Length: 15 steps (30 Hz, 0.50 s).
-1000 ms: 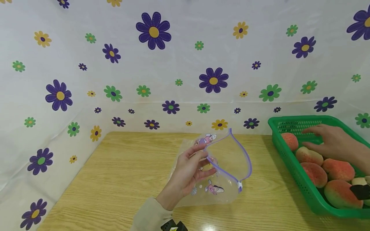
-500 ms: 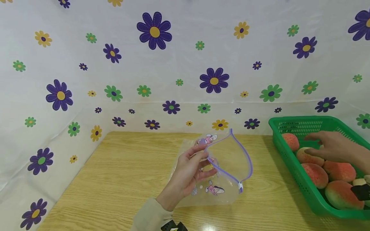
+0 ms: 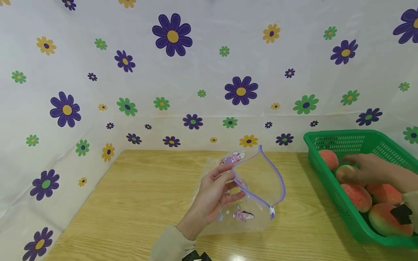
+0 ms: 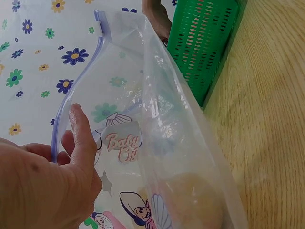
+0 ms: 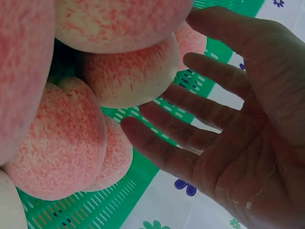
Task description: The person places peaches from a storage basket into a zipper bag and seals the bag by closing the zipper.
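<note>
My left hand (image 3: pixel 210 194) pinches the rim of a clear zip bag (image 3: pixel 254 221) with a purple zip edge and a white slider; its mouth gapes to the right. Cartoon prints cover the bag, and in the left wrist view a blurred yellowish round shape shows low in the bag (image 4: pixel 164 129). My right hand (image 3: pixel 375 168) is inside the green basket (image 3: pixel 330 204), over a pale peach (image 3: pixel 343 174). In the right wrist view the hand (image 5: pixel 238 119) has its fingers spread and mostly straight, their tips at a pale, red-flecked peach (image 5: pixel 131 78); firm contact is hard to judge.
Several more peaches, among them a red one (image 3: pixel 356 197) and a large green-red one (image 3: pixel 386 221), lie in the basket. The wooden table (image 3: pixel 130 203) meets a white flower-printed cloth (image 3: pixel 202 69) at the back and left.
My right hand has lowered into the basket toward the pale peach, its fingers and thumb now covering part of it. The left hand and the bag have stayed almost in place.
</note>
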### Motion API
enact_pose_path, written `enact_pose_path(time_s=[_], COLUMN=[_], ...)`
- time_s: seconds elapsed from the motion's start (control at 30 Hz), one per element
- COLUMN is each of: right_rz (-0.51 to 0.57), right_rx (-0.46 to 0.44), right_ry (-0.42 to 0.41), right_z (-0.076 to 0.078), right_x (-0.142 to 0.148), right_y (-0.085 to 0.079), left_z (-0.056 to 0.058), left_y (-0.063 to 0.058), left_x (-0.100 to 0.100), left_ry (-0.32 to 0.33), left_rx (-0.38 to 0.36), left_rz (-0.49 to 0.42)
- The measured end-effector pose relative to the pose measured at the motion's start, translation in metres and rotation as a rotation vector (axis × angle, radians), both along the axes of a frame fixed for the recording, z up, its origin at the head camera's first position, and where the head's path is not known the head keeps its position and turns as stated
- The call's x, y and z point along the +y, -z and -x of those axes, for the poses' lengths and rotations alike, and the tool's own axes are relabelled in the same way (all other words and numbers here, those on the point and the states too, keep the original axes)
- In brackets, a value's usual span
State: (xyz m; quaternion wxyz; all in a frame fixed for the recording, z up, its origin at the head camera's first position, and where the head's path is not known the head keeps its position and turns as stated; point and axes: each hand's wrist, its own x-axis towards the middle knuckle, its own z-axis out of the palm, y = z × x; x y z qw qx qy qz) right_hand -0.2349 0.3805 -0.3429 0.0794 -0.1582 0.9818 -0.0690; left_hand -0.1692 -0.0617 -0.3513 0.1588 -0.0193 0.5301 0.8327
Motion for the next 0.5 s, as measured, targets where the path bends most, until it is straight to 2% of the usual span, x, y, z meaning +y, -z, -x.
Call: enact_pose_path(time_s=[0.27,0.5], right_rz=[-0.015,-0.023], right_rx=[-0.041,-0.064], right_ry=[-0.034,-0.017], right_z=[0.0044,0.0098], right_x=[0.0026,0.0061], right_y=[0.0010,0.0033], left_z=[0.0002,0.0000], left_y=[0.0010,0.0023], left_x=[-0.0010,-0.0010], left_ry=[0.002,0.007], left_rx=[0.007,0.010], left_rz=[-0.001,-0.006])
